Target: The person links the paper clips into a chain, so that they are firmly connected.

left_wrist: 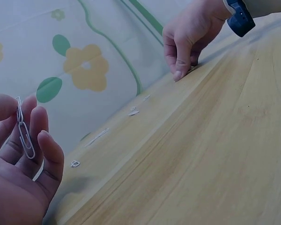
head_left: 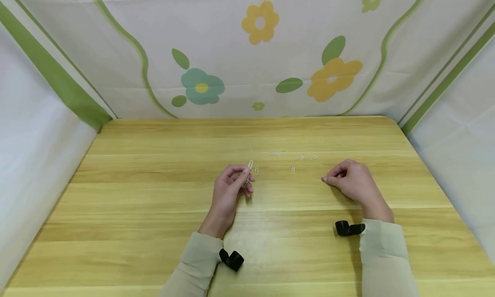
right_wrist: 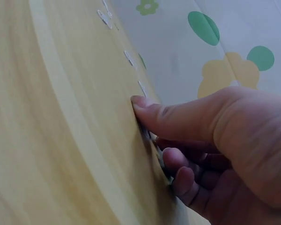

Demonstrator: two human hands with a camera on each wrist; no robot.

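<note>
In the head view my left hand [head_left: 232, 183] is raised over the middle of the table, pinching a short chain of silver paper clips [head_left: 250, 164] between thumb and fingers. The left wrist view shows one linked paper clip [left_wrist: 26, 140] hanging down in front of the curled fingers. Farther right, my right hand [head_left: 353, 181] is down at the tabletop, its thumb and index fingertips close together on the wood. In the right wrist view the thumb [right_wrist: 178, 117] covers the spot under the fingertips, so I cannot tell whether a clip is between them.
Between and beyond the hands lie loose paper clips: one [head_left: 257, 170] beside the left fingers, another [head_left: 293, 169] farther right, a small cluster [head_left: 276, 154] behind, and two more toward the right hand. The wooden table [head_left: 154, 245] ends at a flower-printed curtain [head_left: 239, 52].
</note>
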